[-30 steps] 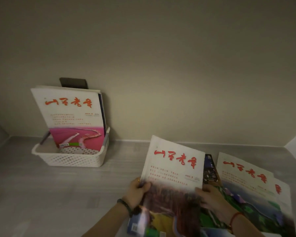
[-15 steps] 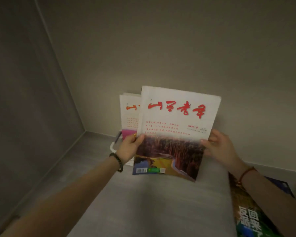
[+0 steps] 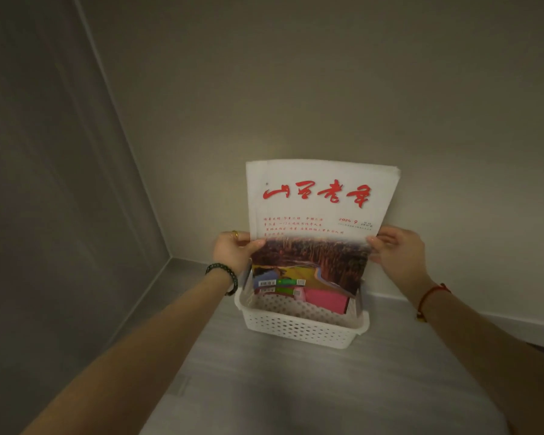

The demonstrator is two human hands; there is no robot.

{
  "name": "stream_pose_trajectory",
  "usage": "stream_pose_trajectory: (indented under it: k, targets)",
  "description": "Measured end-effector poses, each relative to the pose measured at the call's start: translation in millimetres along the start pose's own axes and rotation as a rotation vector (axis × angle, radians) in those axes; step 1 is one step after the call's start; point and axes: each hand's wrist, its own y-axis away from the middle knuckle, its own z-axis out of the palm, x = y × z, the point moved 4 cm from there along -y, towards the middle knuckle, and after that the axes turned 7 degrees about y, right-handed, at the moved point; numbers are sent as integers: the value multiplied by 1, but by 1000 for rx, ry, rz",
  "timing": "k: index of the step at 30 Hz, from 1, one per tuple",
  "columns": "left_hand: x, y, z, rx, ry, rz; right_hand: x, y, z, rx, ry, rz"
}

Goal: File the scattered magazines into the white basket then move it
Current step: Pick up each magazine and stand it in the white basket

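Wall; magazine between left fingers, right fingers

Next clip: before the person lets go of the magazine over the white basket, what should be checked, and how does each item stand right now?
1. Grip: left hand and right hand pinch the magazine by its side edges: ok.
2. Magazine upright, cover toward the camera: ok.
3. Its lower edge over the white basket opening: ok.
4. Lower edge seated on the basket floor: not ok; the pink magazine shows below it.
5. Other magazines left to file: cannot tell, none in view.
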Motion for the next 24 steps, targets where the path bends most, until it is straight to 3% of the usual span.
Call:
stream_pose_trajectory:
  k: [9,14,20,24]
  targets:
    - [-52,-30,5,36,-83,-94,38,3,37,11,187,78]
    - [-55,-36,6,78,-123,-23,49,8,42,129,93,191]
    - [-45,-41,32,-238,-90,26,37,4,62,2,42,189]
    - [-38,-43,46,-312,30,-31,30,-5,63,20,-9,204]
